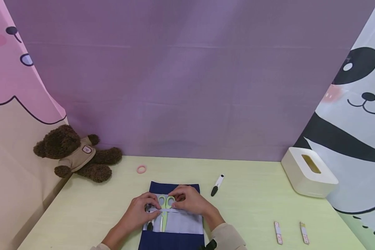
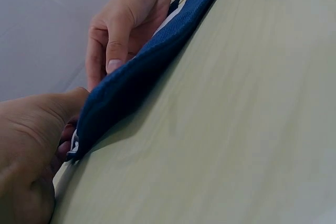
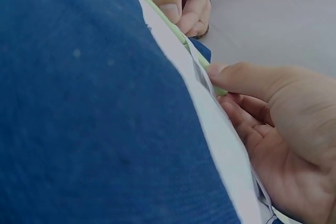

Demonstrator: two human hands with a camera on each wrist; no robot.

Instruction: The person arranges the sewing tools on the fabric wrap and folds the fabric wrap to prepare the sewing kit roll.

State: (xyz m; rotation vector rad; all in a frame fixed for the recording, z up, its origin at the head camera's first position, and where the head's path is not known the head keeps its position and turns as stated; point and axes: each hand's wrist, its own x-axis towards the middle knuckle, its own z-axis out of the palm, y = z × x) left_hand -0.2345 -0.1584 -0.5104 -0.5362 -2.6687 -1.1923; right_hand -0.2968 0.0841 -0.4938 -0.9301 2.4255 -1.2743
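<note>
Head view: at the far left, a brown teddy bear (image 1: 79,158) in a beige top was seen lying against the wall at the back of the pale desk (image 1: 243,208). A small pink ring (image 1: 141,173) was placed a little to its right. Nearer the front, a navy and grey cloth pouch (image 1: 171,239) was spread flat. Over its left side the left hand (image 1: 140,210) was held, with the strap (image 1: 170,210) pinched between thumb and fingertips beside the scissors. A dark-tipped pen (image 1: 150,226) was partly covered by that hand. Green-handled scissors (image 1: 165,217) were laid on the grey panel, their handles toward the back, and were crossed by the strap. From the right, the right handle was pinched by the right hand (image 1: 190,199); the two hands were kept apart, one on each side of the scissors. Beyond the pouch, a white marker with a black end (image 1: 217,185) was left lying slantwise. Farther right, two slim packets (image 1: 278,233) were set well apart from the pouch, and a white tissue box (image 1: 312,185) was stood at the back corner, beside a panda print (image 1: 362,104).
</note>
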